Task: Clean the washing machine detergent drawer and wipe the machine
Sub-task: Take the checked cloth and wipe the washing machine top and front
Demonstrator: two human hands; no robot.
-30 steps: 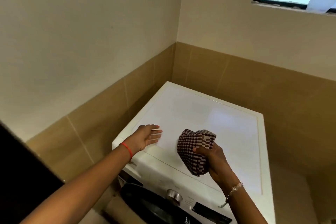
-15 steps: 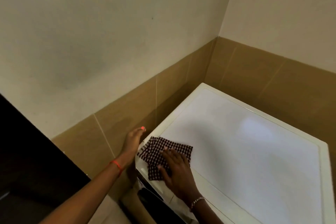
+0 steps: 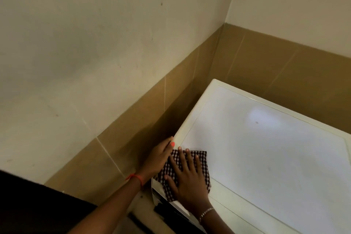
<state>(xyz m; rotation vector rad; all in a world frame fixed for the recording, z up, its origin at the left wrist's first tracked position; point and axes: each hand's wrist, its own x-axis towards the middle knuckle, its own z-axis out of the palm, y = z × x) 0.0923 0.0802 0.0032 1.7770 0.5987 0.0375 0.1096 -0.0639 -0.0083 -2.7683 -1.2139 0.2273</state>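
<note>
Right hand (image 3: 190,180) flat, pressing cloth (image 3: 202,160) on washer (image 3: 266,148); left hand (image 3: 158,157) at edge, grip unclear.

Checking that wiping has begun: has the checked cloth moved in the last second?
Yes. The cloth went from bunched in the right hand above the front middle of the washing machine to lying flat under that hand at its front left corner.

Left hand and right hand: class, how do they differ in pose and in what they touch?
The right hand lies flat, fingers spread, on the checked cloth; the left hand rests against the washing machine's left edge. The right wrist bears a metal bracelet, the left a red thread. Both are at the machine's front left corner.
</note>
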